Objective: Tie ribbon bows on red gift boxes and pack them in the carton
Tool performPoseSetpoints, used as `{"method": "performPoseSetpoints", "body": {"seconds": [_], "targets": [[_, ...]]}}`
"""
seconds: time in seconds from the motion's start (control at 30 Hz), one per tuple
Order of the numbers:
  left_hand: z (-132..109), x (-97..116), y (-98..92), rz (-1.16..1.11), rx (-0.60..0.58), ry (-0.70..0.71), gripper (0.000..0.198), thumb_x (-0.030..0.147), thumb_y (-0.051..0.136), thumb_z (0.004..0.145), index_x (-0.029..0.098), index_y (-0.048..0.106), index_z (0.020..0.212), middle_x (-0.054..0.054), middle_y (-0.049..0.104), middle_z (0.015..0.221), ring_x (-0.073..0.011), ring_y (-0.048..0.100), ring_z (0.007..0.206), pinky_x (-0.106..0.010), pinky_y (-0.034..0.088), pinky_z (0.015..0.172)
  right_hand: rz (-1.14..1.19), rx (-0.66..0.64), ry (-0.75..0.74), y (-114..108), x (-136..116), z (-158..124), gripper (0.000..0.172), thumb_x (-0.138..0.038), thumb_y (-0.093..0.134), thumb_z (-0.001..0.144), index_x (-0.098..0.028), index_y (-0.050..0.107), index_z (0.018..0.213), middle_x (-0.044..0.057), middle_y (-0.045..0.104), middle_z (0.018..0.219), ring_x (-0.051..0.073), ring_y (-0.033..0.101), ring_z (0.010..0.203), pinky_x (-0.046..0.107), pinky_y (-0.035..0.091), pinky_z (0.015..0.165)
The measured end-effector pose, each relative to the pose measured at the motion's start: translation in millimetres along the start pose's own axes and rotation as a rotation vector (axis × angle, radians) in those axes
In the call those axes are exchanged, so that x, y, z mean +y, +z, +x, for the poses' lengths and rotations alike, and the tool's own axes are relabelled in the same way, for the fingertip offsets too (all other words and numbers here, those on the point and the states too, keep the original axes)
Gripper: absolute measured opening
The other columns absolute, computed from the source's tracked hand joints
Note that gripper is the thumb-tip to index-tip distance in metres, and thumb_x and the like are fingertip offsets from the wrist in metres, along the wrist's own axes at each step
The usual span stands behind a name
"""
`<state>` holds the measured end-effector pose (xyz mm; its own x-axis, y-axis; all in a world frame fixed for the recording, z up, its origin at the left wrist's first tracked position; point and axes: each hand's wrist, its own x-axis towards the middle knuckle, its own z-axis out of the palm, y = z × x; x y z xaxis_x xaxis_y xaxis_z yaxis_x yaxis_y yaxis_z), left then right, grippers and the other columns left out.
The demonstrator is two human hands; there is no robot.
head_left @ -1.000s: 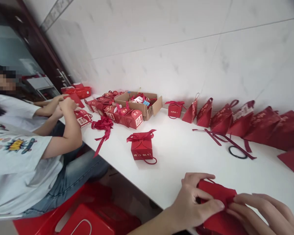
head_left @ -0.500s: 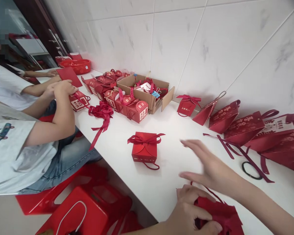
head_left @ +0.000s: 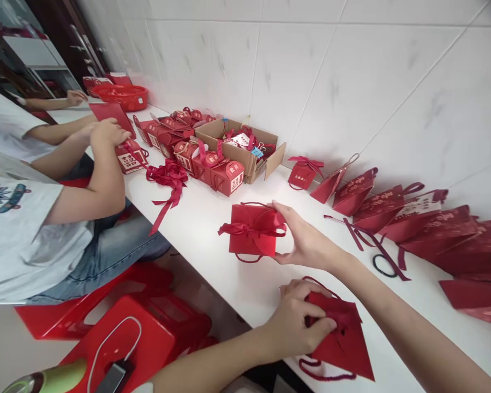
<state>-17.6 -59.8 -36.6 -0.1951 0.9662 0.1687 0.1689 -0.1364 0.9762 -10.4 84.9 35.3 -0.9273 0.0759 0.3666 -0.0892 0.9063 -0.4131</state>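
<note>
My right hand (head_left: 306, 234) grips the right side of a small red gift box (head_left: 241, 241), thumb at the near edge and fingers at the far one. A red ribbon bow (head_left: 251, 230) crosses its top, and cord loops show at its far and near sides. Closer to me, my left hand (head_left: 297, 319) is closed on the left part of another red gift box (head_left: 347, 344). This box has an angular top panel and a dark red cord handle (head_left: 327, 374) hanging at its near side. Part of it is hidden under my fingers.
Along the wall stand several red gift bags (head_left: 380, 207), with loose ribbon strips (head_left: 362, 237) and a black ring (head_left: 384, 266) before them. A cardboard box (head_left: 265, 164) and several red boxes (head_left: 229, 177) stand farther back. Two people sit left, beside red stools (head_left: 155, 327).
My right hand has moved left and closed on the bow-tied gift box, which is now tipped with its top more toward me. The box under my left hand shows more of its panel.
</note>
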Motion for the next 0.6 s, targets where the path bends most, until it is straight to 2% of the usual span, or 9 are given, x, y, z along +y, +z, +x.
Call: {"method": "performPoseSetpoints", "body": {"seconds": [0.1,0.2,0.3,0.4,0.47,0.53,0.6], "targets": [[0.8,0.4,-2.6,0.018,-0.011,-0.009,0.019,0.022,0.061,0.076,0.019,0.065,0.057,-0.004,0.063,0.108,-0.0257,0.050,0.107,-0.045,0.032,0.095,-0.075,0.059,0.048,-26.8,-17.5,-27.1,0.105,-0.017,0.071,0.067,-0.027,0.002,0.146,0.014,0.033,0.143,0.031,0.037,0.129,0.046,0.042,0.101],[1.5,0.5,-4.6,-0.027,-0.023,0.017,0.019,0.023,0.059,0.078,0.019,0.066,0.060,-0.005,0.061,0.110,-0.0233,0.052,0.108,-0.040,0.036,0.097,-0.107,0.089,0.156,-42.7,-25.0,-55.4,0.107,-0.025,0.072,0.068,-0.026,-0.001,0.147,0.014,0.034,0.142,0.032,0.038,0.128,0.048,0.044,0.098],[1.8,0.5,-4.9,-0.077,-0.042,0.028,0.023,0.025,0.055,0.081,0.018,0.065,0.061,-0.007,0.058,0.112,-0.0208,0.056,0.104,-0.035,0.042,0.094,-0.048,0.131,0.342,-41.5,-13.5,-77.0,0.104,-0.028,0.072,0.067,-0.024,0.004,0.147,0.015,0.042,0.137,0.031,0.046,0.122,0.047,0.050,0.090],[1.9,0.7,-4.4,-0.015,-0.035,0.029,0.025,0.028,0.054,0.082,0.018,0.064,0.061,-0.008,0.058,0.111,-0.0222,0.055,0.105,-0.037,0.041,0.096,0.065,0.173,0.502,-29.5,15.2,-90.1,0.096,-0.032,0.070,0.068,-0.022,0.014,0.145,0.016,0.043,0.136,0.030,0.048,0.121,0.044,0.053,0.085],[1.9,1.5,-4.5,0.049,-0.024,0.041,0.025,0.029,0.054,0.082,0.018,0.064,0.061,-0.008,0.058,0.110,-0.0239,0.053,0.108,-0.041,0.038,0.099,0.103,0.169,0.612,-23.3,34.6,-98.1,0.099,-0.039,0.073,0.065,-0.016,0.018,0.144,0.020,0.043,0.136,0.033,0.046,0.123,0.047,0.051,0.088],[2.0,3.0,-5.2,0.093,-0.022,0.037,0.026,0.029,0.053,0.082,0.018,0.065,0.061,-0.007,0.058,0.111,-0.0251,0.050,0.112,-0.043,0.037,0.100,0.059,0.191,0.709,-23.1,43.9,-108.7,0.102,-0.043,0.078,0.059,-0.012,0.025,0.141,0.023,0.044,0.134,0.036,0.044,0.124,0.051,0.045,0.095],[2.3,4.7,-6.1,0.106,-0.034,0.029,0.027,0.030,0.052,0.083,0.019,0.065,0.063,-0.007,0.057,0.113,-0.0246,0.050,0.112,-0.042,0.038,0.099,-0.038,0.301,0.748,-28.3,36.2,-122.7,0.088,-0.046,0.077,0.061,-0.013,0.038,0.134,0.022,0.049,0.130,0.037,0.047,0.121,0.054,0.042,0.096]]}}
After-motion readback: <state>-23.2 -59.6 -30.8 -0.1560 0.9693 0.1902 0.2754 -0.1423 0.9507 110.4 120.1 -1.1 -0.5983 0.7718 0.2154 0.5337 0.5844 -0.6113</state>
